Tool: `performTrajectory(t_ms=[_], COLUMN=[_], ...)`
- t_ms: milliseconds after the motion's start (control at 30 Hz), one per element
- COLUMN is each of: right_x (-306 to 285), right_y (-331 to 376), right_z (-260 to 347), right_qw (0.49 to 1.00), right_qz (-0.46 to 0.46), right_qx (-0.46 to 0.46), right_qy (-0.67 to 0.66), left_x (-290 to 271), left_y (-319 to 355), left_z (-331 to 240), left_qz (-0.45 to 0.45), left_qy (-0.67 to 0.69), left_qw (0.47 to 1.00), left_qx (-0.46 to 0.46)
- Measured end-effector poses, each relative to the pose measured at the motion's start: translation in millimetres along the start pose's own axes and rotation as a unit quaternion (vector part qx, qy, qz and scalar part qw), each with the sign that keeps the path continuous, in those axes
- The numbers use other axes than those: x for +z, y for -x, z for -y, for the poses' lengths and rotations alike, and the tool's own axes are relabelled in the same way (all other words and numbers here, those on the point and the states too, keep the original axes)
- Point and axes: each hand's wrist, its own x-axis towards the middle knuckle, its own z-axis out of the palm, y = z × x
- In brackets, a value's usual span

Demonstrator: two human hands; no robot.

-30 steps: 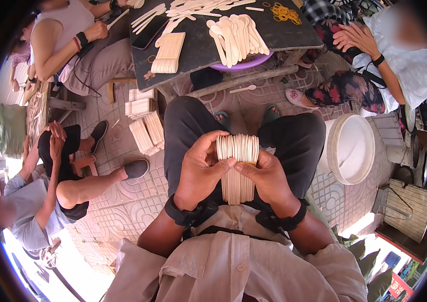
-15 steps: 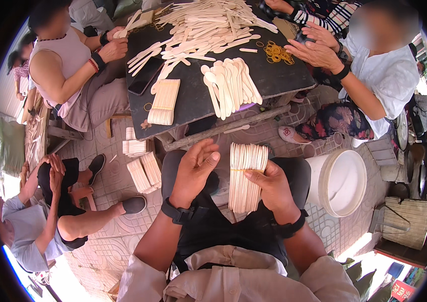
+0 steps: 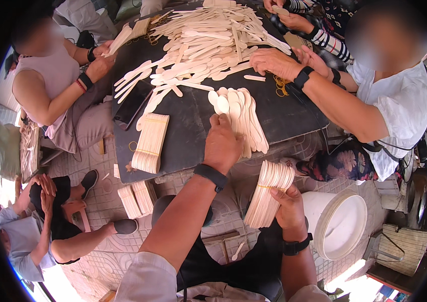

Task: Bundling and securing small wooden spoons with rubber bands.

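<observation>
My right hand (image 3: 289, 204) grips a thick bundle of flat wooden spoons (image 3: 263, 201) with a yellow rubber band round its middle, held tilted over my lap. My left hand (image 3: 222, 143) is stretched forward to the table's near edge. Its curled fingers close on the left side of a fanned pile of loose wooden spoons (image 3: 250, 121); their tips are partly hidden, so how many spoons they pinch does not show. Left of that pile lies another banded bundle of spoons (image 3: 151, 143), close to a dark phone (image 3: 132, 109).
A large heap of spoons (image 3: 198, 45) covers the dark table's (image 3: 186, 121) far half, near yellow rubber bands (image 3: 280, 86). Co-workers sit left and right, one reaching across the heap. A white bucket (image 3: 342, 226) stands right of my legs; more bundles (image 3: 138, 199) lie on the floor at left.
My left hand has moved from beside the bundle up to the loose spoons on the table. My right hand and its bundle have shifted right and down. The right-hand co-worker now reaches toward the heap.
</observation>
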Motion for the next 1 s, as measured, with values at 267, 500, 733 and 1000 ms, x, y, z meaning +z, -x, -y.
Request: performTrajectory(t_ms=[267, 500, 733, 1000], right_x=[3, 64, 105, 119], right_y=[-8, -62, -117, -122], right_z=[3, 12, -31, -35], right_qw=[0.999, 0.991, 0.950, 0.901], right_qz=[0.000, 0.084, 0.135, 0.160], right_qx=[0.020, -0.019, 0.015, 0.049], right_qy=[-0.031, 0.102, 0.280, 0.400], left_x=[14, -50, -71, -76], left_y=[-23, 9, 13, 16], left_z=[-18, 36, 64, 90], left_qz=[0.007, -0.056, -0.002, -0.047], left_qy=[0.015, 0.307, 0.471, 0.232], left_qw=[0.999, 0.946, 0.867, 0.964], left_qx=[-0.032, -0.089, -0.161, -0.121])
